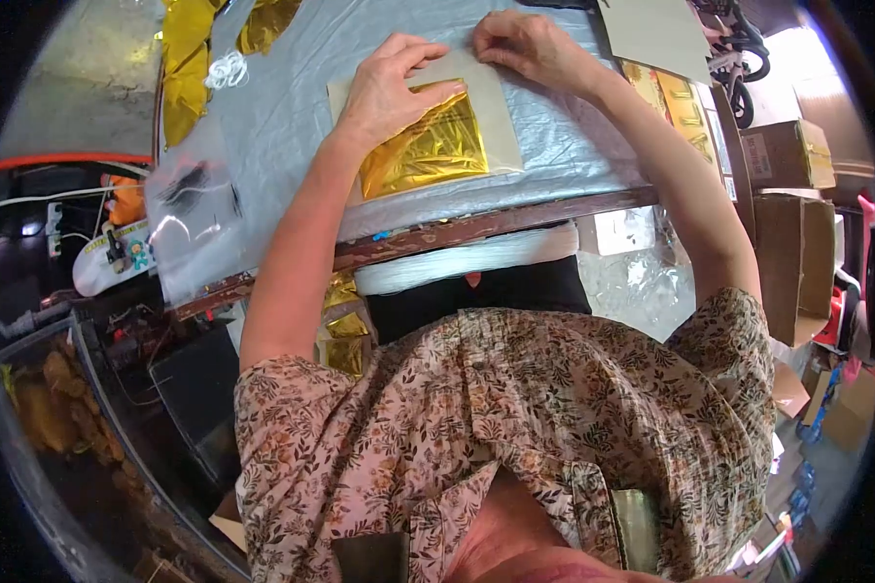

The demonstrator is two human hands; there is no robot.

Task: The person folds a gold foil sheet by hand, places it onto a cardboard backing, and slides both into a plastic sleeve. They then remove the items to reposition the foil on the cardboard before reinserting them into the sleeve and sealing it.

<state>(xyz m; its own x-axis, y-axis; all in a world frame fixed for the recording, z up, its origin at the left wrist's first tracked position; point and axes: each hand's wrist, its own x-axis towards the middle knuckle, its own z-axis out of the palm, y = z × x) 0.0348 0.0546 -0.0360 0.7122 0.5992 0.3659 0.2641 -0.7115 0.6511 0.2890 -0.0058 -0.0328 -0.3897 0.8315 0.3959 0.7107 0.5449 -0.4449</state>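
A shiny gold foil packet lies flat on a beige card sheet near the table's front edge. My left hand rests over its upper left part, thumb stretched along the foil's top edge and fingers apart from the thumb, reaching over the card. Just beyond the card's top right, my right hand has its fingers curled and their tips pinched together. Whatever might be between those fingertips is too small to make out.
The table has a silvery-blue cover. Gold foil sheets and a white string bundle lie at left, above a clear plastic bag. A grey board lies at right. Cardboard boxes stand beyond the table.
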